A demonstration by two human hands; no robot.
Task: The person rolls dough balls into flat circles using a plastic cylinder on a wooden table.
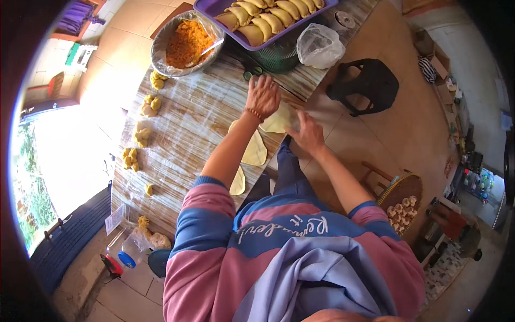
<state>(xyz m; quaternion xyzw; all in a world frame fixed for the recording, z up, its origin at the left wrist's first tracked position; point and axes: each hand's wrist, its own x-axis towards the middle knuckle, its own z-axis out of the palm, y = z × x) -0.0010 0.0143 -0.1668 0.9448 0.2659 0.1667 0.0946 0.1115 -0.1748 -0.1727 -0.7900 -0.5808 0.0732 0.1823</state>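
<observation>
While both hands (pixel 262 96) (pixel 307 133) flatten dough round (pixel 277 120), clear bag (pixel 319 45) beside purple tray (pixel 214 7).

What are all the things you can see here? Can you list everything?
Flat round dough sheets: three, pale yellow, along the table's near edge.
Small dough lumps: several clusters, yellow, on the table's left side.
Wood-grain table: one, pale and floury, centre.
Metal bowl of shredded filling: one, silver with orange filling and a spoon, far left of table.
Purple tray of folded pastries: one, top centre.
Clear plastic bag: one, beside the tray.
Black plastic stool: one, on the floor at right.
Woven basket of pale pieces: one, brown, lower right.
Left hand: flat on the table, by the top sheet.
Right hand: touching the top sheet's edge.
</observation>
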